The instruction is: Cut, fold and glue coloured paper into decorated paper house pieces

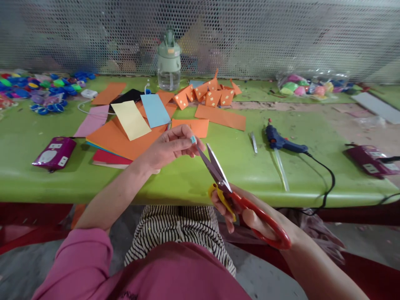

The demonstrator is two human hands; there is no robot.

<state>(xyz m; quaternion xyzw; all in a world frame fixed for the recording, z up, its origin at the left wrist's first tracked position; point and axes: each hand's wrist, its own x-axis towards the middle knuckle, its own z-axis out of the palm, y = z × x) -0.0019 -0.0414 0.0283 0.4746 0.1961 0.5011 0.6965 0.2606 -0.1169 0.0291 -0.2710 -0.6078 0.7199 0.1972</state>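
My left hand (179,143) pinches a tiny light-blue paper piece (193,140) between thumb and fingertips, above the table's near half. In my right hand (250,216) is a pair of scissors (222,183) with one red and one yellow handle. The blades are slightly apart, their tips pointing up and left close to the blue piece. Behind my left hand lie a stack of orange paper (109,135), a pale yellow sheet (131,121) and a light-blue sheet (156,110). Orange folded paper strips with pale squares (214,98) stand farther back.
A blue glue gun (283,141) with its cord lies at right, beside small tweezers (254,142). Purple socket boxes (54,153) sit at both sides. A water bottle (169,62) stands at the back against the perforated metal screen (234,37). Colourful small parts (46,89) are heaped at left.
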